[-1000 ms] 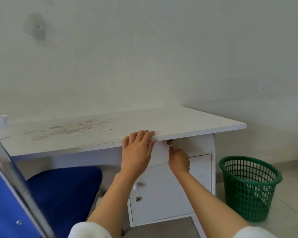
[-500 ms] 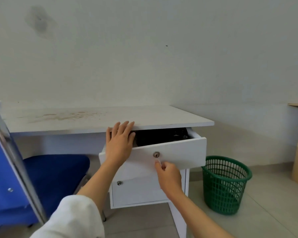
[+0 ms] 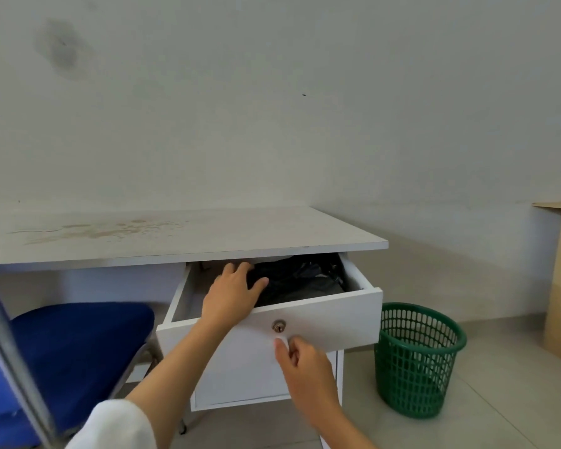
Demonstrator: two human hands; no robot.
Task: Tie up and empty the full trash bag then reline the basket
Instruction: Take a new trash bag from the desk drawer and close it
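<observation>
Head cam: the white table (image 3: 208,236) has its top drawer (image 3: 337,314) pulled out. The left hand (image 3: 232,296) reaches inside, fingers fairly straight and spread, resting on a crumpled dark bundle that looks like black bags (image 3: 305,280). The right hand (image 3: 305,367) is curled at the drawer front, pinching a small white knob (image 3: 280,342) just under the lock (image 3: 279,326). The green mesh basket (image 3: 418,361) sits on the floor (image 3: 499,400) right of the table, with a blue chair (image 3: 78,345) on the left.

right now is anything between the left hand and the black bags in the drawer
Nothing visible. The drawer stands open and the left hand lies over its front edge, fingers touching the black bags. The desk top overhangs only the drawer's back. The right hand pinches the knob.
</observation>
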